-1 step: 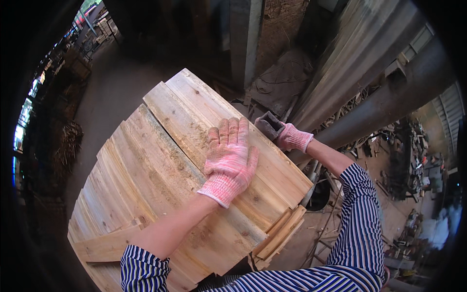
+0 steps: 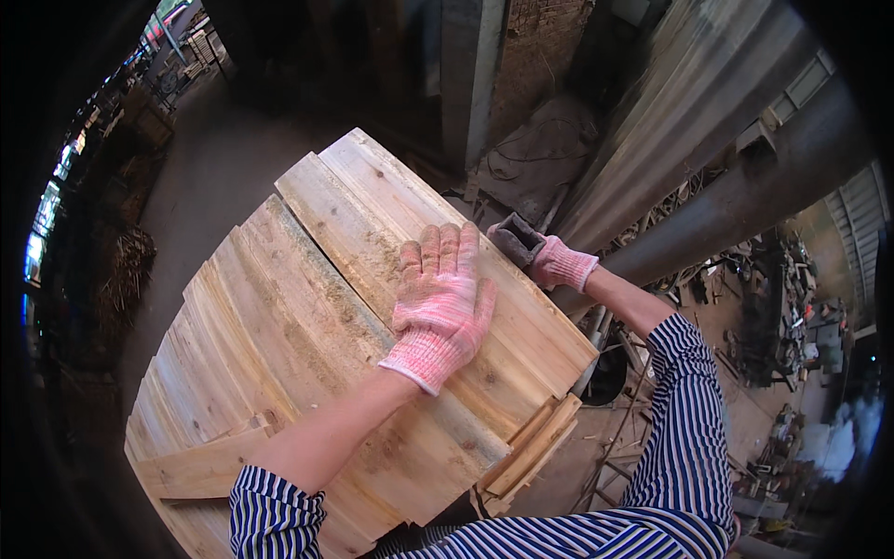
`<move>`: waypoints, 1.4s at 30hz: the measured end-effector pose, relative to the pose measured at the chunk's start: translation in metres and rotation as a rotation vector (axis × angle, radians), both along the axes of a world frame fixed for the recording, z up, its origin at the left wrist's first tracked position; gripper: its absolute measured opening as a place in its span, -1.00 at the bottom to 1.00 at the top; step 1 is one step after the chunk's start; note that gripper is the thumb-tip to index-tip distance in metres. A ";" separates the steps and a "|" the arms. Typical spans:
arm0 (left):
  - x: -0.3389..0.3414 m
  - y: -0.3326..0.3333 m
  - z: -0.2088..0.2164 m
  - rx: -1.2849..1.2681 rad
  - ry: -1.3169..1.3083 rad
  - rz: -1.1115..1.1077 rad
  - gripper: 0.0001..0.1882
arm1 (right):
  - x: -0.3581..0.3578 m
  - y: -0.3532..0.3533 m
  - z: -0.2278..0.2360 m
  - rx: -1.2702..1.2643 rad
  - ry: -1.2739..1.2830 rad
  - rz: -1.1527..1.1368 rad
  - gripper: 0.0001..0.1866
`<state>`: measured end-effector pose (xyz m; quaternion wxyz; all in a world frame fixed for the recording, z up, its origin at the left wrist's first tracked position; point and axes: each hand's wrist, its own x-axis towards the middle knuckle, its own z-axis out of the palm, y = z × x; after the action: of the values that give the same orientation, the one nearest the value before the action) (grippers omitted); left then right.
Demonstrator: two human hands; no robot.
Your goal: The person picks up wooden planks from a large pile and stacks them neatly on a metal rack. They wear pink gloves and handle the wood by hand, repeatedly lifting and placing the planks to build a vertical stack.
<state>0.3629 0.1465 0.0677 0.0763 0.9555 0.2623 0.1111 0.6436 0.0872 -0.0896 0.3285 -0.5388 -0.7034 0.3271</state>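
Head view. Left hand, in a pink knitted work glove: palm down, fingers extended side by side, thumb to the right, released and resting flat on the wooden boards. The boards, pale and knotted, lie under this hand and spread mainly to its left, their edges stepped. One dark gap between boards runs just left of the fingers; sawdust lies beside it.

Short loose plank: across the boards, left of the left wrist. Stacked wooden strips: nearer the body than the left hand, toward its right.

Right hand, gloved alike: at the boards' right edge, against a dark grey blocky piece; fingers largely hidden, grip cannot be told. Large grey pipe: right of this hand. Scrap heap: farther right.
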 end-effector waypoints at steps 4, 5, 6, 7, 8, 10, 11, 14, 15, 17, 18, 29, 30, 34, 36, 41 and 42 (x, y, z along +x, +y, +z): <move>-0.002 -0.001 0.004 -0.020 0.010 0.000 -0.19 | 0.016 -0.003 -0.006 0.071 -0.622 0.034 -0.10; -0.002 -0.001 0.004 -0.034 -0.001 0.009 -0.19 | 0.016 -0.002 -0.004 0.104 -0.593 0.036 -0.08; -0.002 -0.002 0.004 -0.020 -0.029 0.010 -0.20 | 0.015 0.000 -0.002 0.037 -0.579 0.028 -0.16; -0.002 -0.002 0.004 -0.018 -0.034 0.014 -0.20 | 0.013 0.001 0.000 0.112 -0.460 0.025 -0.23; -0.002 -0.002 0.003 -0.019 -0.022 0.018 -0.20 | 0.011 0.001 0.002 0.116 -0.393 0.021 -0.29; -0.001 -0.001 0.002 -0.009 -0.028 0.025 -0.20 | 0.009 -0.002 0.004 -0.086 -0.518 -0.087 -0.48; -0.001 -0.001 0.001 -0.007 -0.016 0.026 -0.20 | 0.010 -0.004 0.004 -0.040 -0.478 -0.077 -0.48; 0.000 -0.002 0.001 0.007 -0.010 0.021 -0.20 | 0.016 -0.012 -0.008 -0.134 -0.462 -0.137 -0.48; 0.000 -0.003 0.002 0.002 0.009 0.020 -0.20 | 0.021 -0.012 -0.012 -0.155 -0.456 -0.155 -0.47; 0.001 -0.004 0.003 0.020 0.035 0.028 -0.20 | 0.024 -0.009 -0.020 -0.208 -0.444 -0.186 -0.47; 0.001 -0.005 0.004 0.033 0.045 0.041 -0.20 | 0.022 -0.005 -0.021 -0.231 -0.433 -0.198 -0.47; 0.003 -0.008 0.009 0.022 0.066 0.066 -0.18 | -0.053 -0.030 0.130 -0.298 -0.530 -0.299 -0.41; 0.002 -0.007 0.008 0.006 0.012 0.048 -0.18 | -0.054 -0.031 0.136 -0.245 -0.552 -0.267 -0.37; -0.006 -0.009 0.005 -0.022 -0.094 0.049 -0.20 | -0.054 -0.023 0.132 -0.133 -0.699 -0.117 -0.24; -0.007 -0.011 0.008 -0.057 -0.106 0.072 -0.23 | -0.046 -0.028 0.122 -0.324 -0.170 -0.462 -0.14; -0.037 -0.029 0.045 -0.015 -0.011 0.103 -0.15 | -0.032 -0.044 0.104 -0.243 0.621 -0.808 -0.40; -0.051 -0.040 0.058 -0.163 0.036 0.074 -0.11 | -0.029 -0.052 0.105 -0.253 0.715 -0.867 -0.49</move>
<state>0.3121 0.1066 0.1257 0.1450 0.9376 0.3071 0.0751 0.6143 0.0349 0.0152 0.5831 -0.6688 -0.2189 0.4059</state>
